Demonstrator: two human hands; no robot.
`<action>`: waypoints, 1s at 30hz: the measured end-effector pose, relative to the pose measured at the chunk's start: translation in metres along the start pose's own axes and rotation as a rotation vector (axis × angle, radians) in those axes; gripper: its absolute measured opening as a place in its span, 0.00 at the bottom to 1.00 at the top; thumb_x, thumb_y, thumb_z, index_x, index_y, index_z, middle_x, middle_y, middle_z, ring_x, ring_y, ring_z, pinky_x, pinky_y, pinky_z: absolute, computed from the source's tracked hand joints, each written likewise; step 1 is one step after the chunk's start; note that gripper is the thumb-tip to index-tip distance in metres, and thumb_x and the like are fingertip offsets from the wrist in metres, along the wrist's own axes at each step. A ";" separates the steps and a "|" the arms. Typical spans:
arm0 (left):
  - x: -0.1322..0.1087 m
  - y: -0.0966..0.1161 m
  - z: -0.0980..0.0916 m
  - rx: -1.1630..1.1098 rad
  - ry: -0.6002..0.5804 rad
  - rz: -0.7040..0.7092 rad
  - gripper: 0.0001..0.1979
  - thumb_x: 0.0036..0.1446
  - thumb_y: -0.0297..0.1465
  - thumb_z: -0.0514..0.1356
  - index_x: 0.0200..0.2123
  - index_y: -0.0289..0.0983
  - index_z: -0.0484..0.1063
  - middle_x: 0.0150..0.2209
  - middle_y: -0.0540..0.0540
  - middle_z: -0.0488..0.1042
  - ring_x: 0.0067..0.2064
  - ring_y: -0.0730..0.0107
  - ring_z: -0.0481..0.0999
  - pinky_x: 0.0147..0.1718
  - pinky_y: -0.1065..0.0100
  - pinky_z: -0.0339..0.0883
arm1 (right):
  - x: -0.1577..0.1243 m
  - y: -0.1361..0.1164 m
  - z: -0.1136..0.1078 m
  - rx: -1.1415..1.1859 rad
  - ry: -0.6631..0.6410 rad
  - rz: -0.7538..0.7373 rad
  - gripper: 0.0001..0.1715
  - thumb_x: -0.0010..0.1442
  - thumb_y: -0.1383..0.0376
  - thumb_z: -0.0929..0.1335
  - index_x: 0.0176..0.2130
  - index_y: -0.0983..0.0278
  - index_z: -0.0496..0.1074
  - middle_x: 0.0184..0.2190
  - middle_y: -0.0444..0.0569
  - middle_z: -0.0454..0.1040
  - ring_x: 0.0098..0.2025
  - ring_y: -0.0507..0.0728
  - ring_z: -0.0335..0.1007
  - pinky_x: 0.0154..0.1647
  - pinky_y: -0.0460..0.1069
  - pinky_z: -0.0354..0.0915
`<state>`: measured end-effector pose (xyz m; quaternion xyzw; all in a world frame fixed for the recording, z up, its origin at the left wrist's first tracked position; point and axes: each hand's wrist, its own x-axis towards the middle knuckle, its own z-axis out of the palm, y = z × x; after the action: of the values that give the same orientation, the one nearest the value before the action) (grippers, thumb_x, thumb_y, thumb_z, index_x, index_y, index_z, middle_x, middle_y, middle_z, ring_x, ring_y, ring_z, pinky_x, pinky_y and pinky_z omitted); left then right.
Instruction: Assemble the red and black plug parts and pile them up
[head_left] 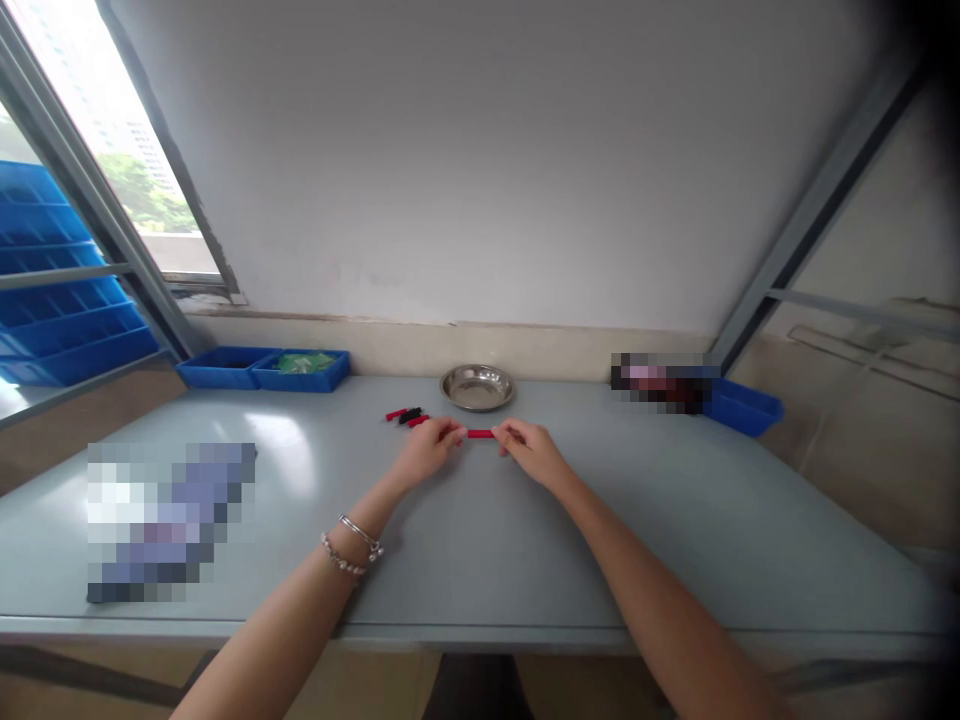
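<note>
Between my hands, above the middle of the table, is a short red stick-like piece [481, 434], held level. My left hand [431, 447] is closed in a pinch at its left end. The fingertips of my right hand [531, 450] are closed around the right end. Which exact kind of piece it is cannot be made out at this size. Just beyond my left hand lie several similar red and black pieces [409, 415], partly covered by that hand. A round, shiny metal bowl [478, 404] stands behind the red piece.
Two blue bins [302, 380] stand at the back left, one with green packets [304, 362]. A blurred object [176, 525] lies front left. Another blurred item [660, 385] is beside a blue bin [742, 405] at the back right. Metal posts [810, 220] flank the grey table [480, 570].
</note>
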<state>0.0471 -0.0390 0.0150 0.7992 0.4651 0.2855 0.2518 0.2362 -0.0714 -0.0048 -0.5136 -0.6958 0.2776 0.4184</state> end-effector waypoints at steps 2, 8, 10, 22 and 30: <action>0.000 0.000 -0.001 0.005 0.009 -0.010 0.15 0.52 0.38 0.50 0.26 0.34 0.70 0.24 0.48 0.71 0.27 0.71 0.66 0.30 0.69 0.58 | 0.000 0.000 0.000 0.025 0.013 0.005 0.16 0.53 0.52 0.62 0.30 0.63 0.67 0.20 0.43 0.66 0.22 0.50 0.59 0.24 0.45 0.57; 0.001 -0.001 0.000 0.011 0.004 0.003 0.16 0.52 0.38 0.49 0.27 0.34 0.70 0.24 0.48 0.71 0.28 0.71 0.66 0.30 0.69 0.58 | 0.001 0.002 0.000 0.006 0.002 -0.055 0.12 0.54 0.57 0.61 0.30 0.63 0.66 0.20 0.42 0.64 0.22 0.50 0.58 0.25 0.45 0.56; 0.001 0.000 0.000 0.016 0.005 0.007 0.16 0.52 0.38 0.49 0.26 0.34 0.70 0.24 0.48 0.70 0.28 0.71 0.65 0.30 0.69 0.58 | 0.000 0.001 0.000 -0.024 -0.014 -0.077 0.15 0.56 0.57 0.60 0.26 0.63 0.66 0.19 0.42 0.63 0.22 0.50 0.56 0.24 0.44 0.55; 0.000 0.001 -0.001 0.033 0.014 0.010 0.15 0.53 0.37 0.49 0.27 0.34 0.70 0.24 0.48 0.71 0.28 0.71 0.66 0.30 0.70 0.58 | -0.001 -0.002 0.000 -0.023 0.005 -0.078 0.10 0.54 0.59 0.61 0.30 0.62 0.67 0.20 0.42 0.62 0.23 0.51 0.57 0.24 0.44 0.55; 0.000 0.002 0.000 0.040 0.024 0.029 0.14 0.53 0.36 0.50 0.25 0.34 0.69 0.23 0.49 0.70 0.28 0.71 0.66 0.30 0.70 0.58 | 0.000 -0.001 0.000 -0.031 -0.063 -0.084 0.15 0.56 0.58 0.58 0.23 0.63 0.61 0.18 0.41 0.58 0.22 0.49 0.52 0.24 0.44 0.52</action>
<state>0.0476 -0.0398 0.0163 0.8072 0.4621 0.2895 0.2259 0.2355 -0.0720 -0.0037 -0.4814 -0.7339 0.2649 0.3994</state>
